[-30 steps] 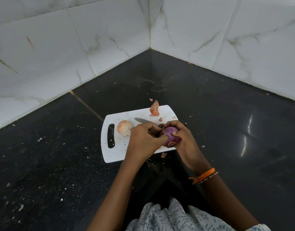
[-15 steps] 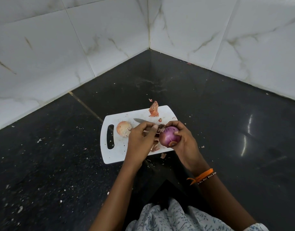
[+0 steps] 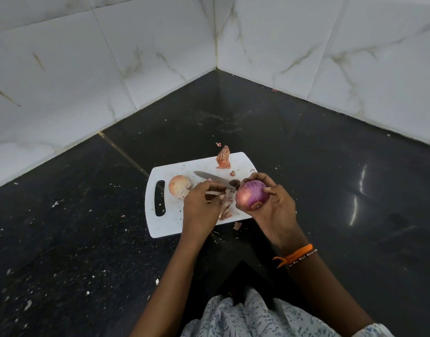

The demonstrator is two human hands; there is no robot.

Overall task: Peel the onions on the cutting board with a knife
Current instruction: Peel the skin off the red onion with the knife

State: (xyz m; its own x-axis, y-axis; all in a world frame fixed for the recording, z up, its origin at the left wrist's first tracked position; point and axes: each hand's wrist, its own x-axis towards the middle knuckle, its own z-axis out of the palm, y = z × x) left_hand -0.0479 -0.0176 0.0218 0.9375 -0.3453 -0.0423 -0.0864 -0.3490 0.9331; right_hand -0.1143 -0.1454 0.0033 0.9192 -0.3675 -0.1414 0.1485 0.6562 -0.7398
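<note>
Right hand gripping onion, left hand pinching peel

- A dark, glossy stone table with pale flecks fills the corner where two white marble-tiled walls meet.
- A white cutting board with a slot handle at its left end lies flat on the table.
- Small scraps of onion skin lie on the table just beside the board's near edge; another tiny scrap lies just beyond its far edge.
- White crumbs are scattered over the table's left part.
</note>
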